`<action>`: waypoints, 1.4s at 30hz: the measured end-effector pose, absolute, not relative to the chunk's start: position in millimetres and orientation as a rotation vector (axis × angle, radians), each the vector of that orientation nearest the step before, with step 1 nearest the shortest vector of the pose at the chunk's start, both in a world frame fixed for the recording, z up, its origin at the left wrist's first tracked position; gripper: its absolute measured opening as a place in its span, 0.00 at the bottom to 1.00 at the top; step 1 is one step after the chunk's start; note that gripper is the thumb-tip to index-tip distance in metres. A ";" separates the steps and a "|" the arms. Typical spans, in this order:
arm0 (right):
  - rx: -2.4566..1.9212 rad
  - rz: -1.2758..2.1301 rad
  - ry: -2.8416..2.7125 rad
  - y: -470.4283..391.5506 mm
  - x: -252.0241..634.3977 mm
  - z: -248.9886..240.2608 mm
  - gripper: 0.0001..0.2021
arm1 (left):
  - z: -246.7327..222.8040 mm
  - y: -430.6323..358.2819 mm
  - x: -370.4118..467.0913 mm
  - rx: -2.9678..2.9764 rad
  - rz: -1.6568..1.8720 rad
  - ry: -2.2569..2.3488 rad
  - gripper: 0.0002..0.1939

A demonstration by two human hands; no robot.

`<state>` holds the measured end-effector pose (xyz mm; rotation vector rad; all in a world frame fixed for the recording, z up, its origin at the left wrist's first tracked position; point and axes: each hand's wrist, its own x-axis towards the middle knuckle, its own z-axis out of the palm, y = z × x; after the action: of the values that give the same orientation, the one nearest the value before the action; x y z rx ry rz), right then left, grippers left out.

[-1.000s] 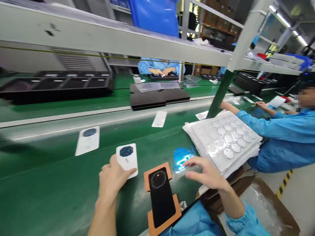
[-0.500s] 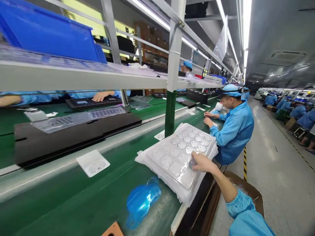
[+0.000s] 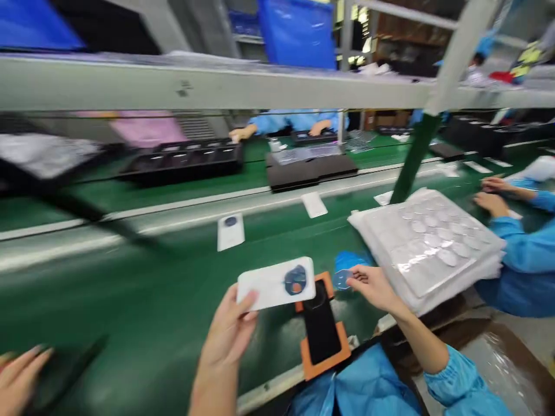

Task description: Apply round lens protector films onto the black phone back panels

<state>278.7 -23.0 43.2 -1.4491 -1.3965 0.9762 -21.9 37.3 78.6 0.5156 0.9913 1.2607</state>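
Observation:
My left hand (image 3: 229,326) grips a thin white rounded panel (image 3: 264,287), much like a phone's back cover, with a dark glossy round patch near its right end. My right hand (image 3: 373,286) pinches a small bluish see-through disc (image 3: 342,279) at its edge. Between my hands, an orange fixture (image 3: 309,361) lies on the green belt with a black phone-shaped plate (image 3: 321,323) in it. Crumpled blue film (image 3: 349,260) lies behind the disc. A clear blister tray (image 3: 427,237) with round pockets tops a white stack to the right.
White panels (image 3: 314,204) lie along the green conveyor belt (image 3: 173,300). A green-and-white post (image 3: 411,156) rises behind the tray stack. A co-worker's hands (image 3: 494,196) are at right, and another person's hand (image 3: 19,375) shows at lower left. A shelf rail (image 3: 217,86) crosses above.
My view has swung left. My right hand has come away from the blister tray with the disc and is near the blue film. My left hand has come into view holding the white panel.

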 end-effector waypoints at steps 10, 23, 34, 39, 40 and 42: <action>-1.152 -0.087 -2.233 -8.9 219.8 -10.4 0.15 | 52.9 10.0 -32.8 -0.062 1.212 0.887 0.14; -1.214 -0.157 -2.360 -23.6 205.2 -22.9 0.15 | 30.2 -15.3 -1.8 0.204 1.185 0.730 0.27; -1.225 -0.161 -2.386 -17.9 204.7 -17.9 0.13 | 33.6 -10.7 3.6 0.199 1.206 0.755 0.20; -1.236 -0.130 -2.362 -19.3 202.4 -12.8 0.13 | 37.8 -9.9 -1.7 0.366 1.266 0.859 0.21; -1.236 -0.125 -2.360 -20.0 202.5 -12.7 0.14 | 37.7 -9.4 -2.0 0.391 1.272 0.889 0.20; -1.248 -0.125 -2.355 -20.9 202.9 -12.9 0.13 | 37.0 -7.7 -1.7 0.430 1.279 0.929 0.19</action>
<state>202.9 -20.9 -12.9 -1.2481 -2.3548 -0.1249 -1.7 -7.7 37.0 0.4303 0.9292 1.2795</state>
